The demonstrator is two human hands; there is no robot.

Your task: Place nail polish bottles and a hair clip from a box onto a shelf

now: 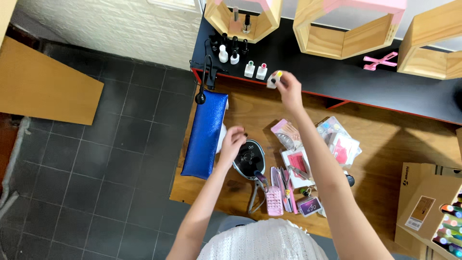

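Above wooden desk (385, 139), right hand (288, 89) holds polish bottle (273, 80).

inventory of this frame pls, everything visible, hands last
small bottle: 1, white with yellow cap, held over black shelf edge
small white bottles: 2, green and red caps, on black shelf
nail polish bottles: about 6, white and black, shelf's left end
hexagon shelves: 3, wood with pink, shelf back
ribbon-shaped piece: 1, pink, black shelf
padded arm rest: 1, glittery blue, wooden table's left side
nail drill unit: 1, black and silver, table centre
clear packets: several, pinkish contents, right of centre
cardboard boxes: 2, brown, far right
left hand: on nail drill unit
right hand: pinching small bottle
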